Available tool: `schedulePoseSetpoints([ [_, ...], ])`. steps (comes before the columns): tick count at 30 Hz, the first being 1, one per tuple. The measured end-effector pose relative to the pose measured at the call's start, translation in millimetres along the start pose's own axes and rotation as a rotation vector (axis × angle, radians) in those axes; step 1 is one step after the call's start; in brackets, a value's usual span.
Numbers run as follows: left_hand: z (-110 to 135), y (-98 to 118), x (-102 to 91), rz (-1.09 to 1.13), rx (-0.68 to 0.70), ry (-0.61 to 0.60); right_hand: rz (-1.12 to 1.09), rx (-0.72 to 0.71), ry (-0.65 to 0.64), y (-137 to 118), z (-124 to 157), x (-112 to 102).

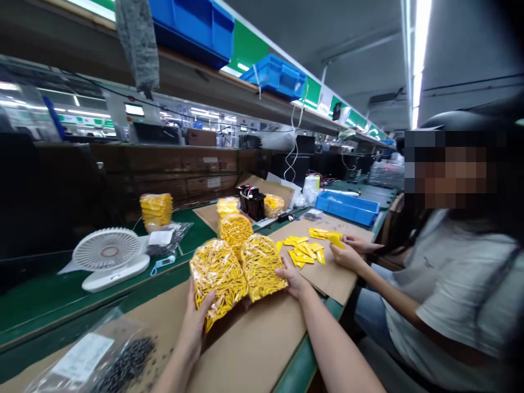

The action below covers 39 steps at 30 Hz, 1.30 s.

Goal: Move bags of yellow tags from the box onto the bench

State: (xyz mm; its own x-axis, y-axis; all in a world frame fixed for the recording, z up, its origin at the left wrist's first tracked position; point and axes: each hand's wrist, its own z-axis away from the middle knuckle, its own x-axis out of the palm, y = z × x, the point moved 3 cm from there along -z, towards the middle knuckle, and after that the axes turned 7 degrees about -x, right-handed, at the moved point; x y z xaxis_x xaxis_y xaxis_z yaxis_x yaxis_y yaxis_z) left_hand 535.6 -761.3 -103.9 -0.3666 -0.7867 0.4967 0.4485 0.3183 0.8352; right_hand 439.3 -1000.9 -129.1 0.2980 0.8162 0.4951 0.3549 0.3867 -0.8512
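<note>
My left hand [195,312] is closed on the side of a clear plastic bag packed with small yellow pieces [218,278], its thumb across the front. My right hand [293,279] grips the outer edge of a second such bag [262,265]. Both bags lean together above the cardboard sheet [249,349]. Right behind them is a third bag of yellow pieces [236,232], and farther back another yellow bundle [227,206]. What the yellow pieces are I cannot make out. The bags hide most of my fingers.
At the right, a co-worker's hands [347,252] hold yellow packets over a loose pile [305,251]. A white fan [108,250] stands left. An open bag of small black parts [126,363] lies near left. A blue bin [347,207] sits farther back; a shelf [196,73] runs overhead.
</note>
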Motion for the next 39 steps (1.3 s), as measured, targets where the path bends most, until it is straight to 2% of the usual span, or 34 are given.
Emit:
schedulePoseSetpoints([
  [6,-2.0,-0.1,-7.9,-0.049,-0.055,0.105,-0.010,-0.020,-0.104,-7.2,11.7,4.8],
  [13,-2.3,-6.4,-10.2,-0.086,0.011,0.099,0.046,-0.011,-0.164,-15.2,29.4,5.0],
  [29,-4.7,-13.5,-14.5,-0.118,0.137,0.061,0.138,0.001,-0.150,-10.0,37.2,0.1],
  [32,-8.6,-15.5,-18.6,-0.166,0.155,0.098,0.159,0.004,-0.119,-7.2,33.8,0.2],
  [34,-9.9,-15.0,-19.4,-0.266,0.185,0.166,0.179,0.003,-0.096,-7.8,33.4,-1.6],
  [37,3.2,-8.1,-16.9,-0.409,0.244,0.268,0.196,0.011,-0.084,-12.3,43.4,-8.5],
  [39,30.4,4.2,-14.7,-0.472,0.306,0.275,0.210,0.040,-0.095,-10.7,52.0,-13.0],
])
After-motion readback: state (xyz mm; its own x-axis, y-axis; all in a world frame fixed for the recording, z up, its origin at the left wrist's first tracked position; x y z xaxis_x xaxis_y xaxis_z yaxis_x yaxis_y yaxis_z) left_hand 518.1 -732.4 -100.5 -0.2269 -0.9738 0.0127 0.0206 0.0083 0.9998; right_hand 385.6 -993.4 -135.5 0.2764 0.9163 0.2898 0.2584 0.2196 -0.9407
